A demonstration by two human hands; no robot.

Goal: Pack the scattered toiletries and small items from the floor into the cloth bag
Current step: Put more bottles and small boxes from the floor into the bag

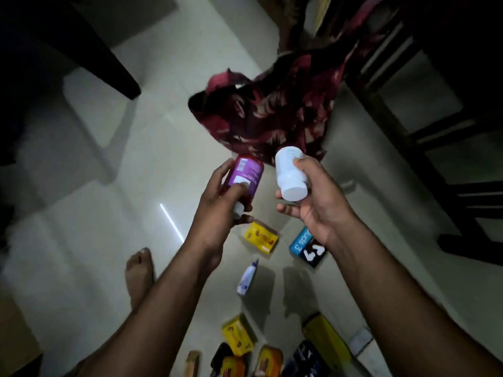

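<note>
My left hand (221,201) grips a red bottle with a purple label (246,171) and a white cap, held above the floor. My right hand (313,194) holds a white plastic bottle (290,172), cap toward me. Just beyond both hands lies the dark red patterned cloth bag (269,112), crumpled on the floor. Below my hands several small items lie scattered: a yellow box (261,238), a blue and black box (306,247), a small white tube (246,277), another yellow box (238,334) and more packets (268,361) near the bottom edge.
The floor is pale glossy tile (136,159). A dark furniture leg (109,58) crosses the upper left. Dark wooden chair frames (435,131) stand at the right. My bare foot (138,276) rests on the tile at lower left.
</note>
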